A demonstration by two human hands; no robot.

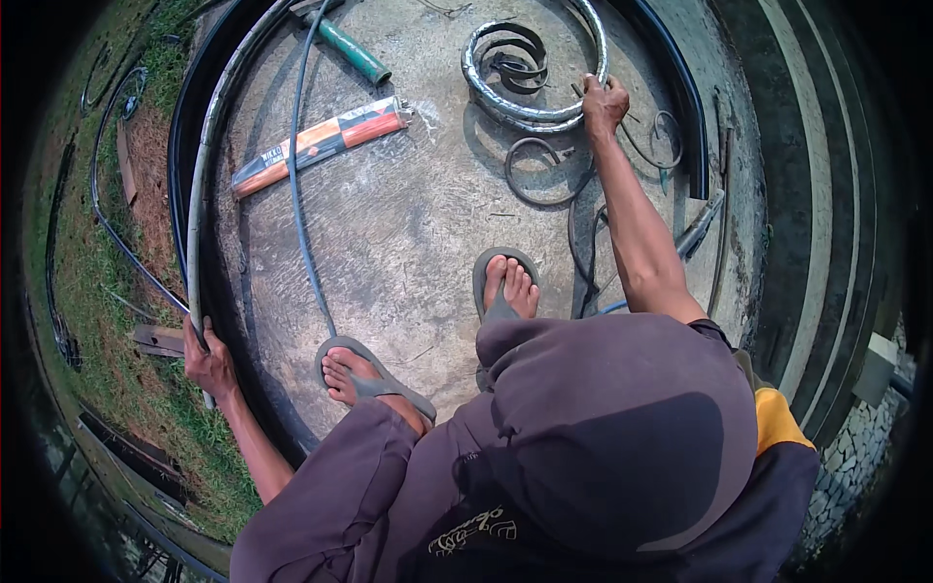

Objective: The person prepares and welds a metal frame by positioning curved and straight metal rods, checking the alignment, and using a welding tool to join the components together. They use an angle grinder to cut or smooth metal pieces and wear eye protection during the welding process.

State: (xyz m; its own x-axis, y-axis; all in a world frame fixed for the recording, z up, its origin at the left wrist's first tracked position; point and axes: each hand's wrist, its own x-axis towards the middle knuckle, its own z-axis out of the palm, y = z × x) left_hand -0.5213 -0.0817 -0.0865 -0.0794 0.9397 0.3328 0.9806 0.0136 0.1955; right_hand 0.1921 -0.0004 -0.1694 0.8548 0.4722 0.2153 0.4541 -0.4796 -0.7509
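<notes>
My left hand (207, 360) is closed around the lower end of a long silver-grey tube (203, 185), at the left edge of the concrete. From there the tube curves up and leaves the picture at the top. On the right, my outstretched right hand (604, 105) grips the edge of a shiny silver ring-shaped coil (476, 83). Whether the tube and the coil are one piece cannot be seen, since the top is cut off. Inside the coil lies a smaller dark spiral strip (520, 60). A loop of grey cable (515, 185) rests just below it.
An orange and blue packet (321, 148) lies under a blue cable (297, 194), near a green cylinder (355, 53). Black curved tubing (695, 136) borders the concrete. My sandalled feet (364, 374) are on the concrete. Grass (146, 272) lies to the left, with dark steps (797, 194) at right.
</notes>
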